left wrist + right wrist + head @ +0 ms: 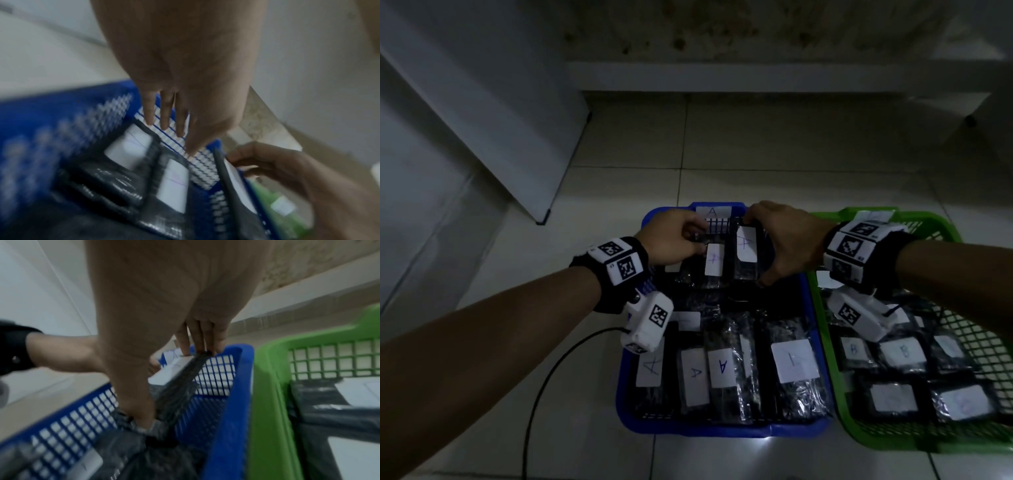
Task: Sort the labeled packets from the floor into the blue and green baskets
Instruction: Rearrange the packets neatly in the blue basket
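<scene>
We see a tiled floor (619, 144) in dim light, carrying two mesh baskets side by side and touching. The blue basket (726, 430) sits on the left and the green basket (856, 428) on the right, each bearing a white tag on its far rim. Dark packets with white labels fill both. A row of packets marked A (722, 370) lines the blue basket's near edge, and packets marked B (902, 353) lie flat in the green one.

Both of our hands work at the blue basket's far edge. Our right hand (784, 243) grips one A-labelled packet (745, 247) by its ends, fingers curled over the far end and thumb at the near end, holding it tilted on edge near the basket's far right corner. Our left hand (671, 240) reaches beside it with fingers nearly straight, fingertips (166, 125) pointing down at the far mesh wall above another labelled packet (714, 260) lying there; it holds nothing. We cannot tell whether those fingertips touch the wall.

A black cable (544, 383) trails across the floor left of the blue basket.
</scene>
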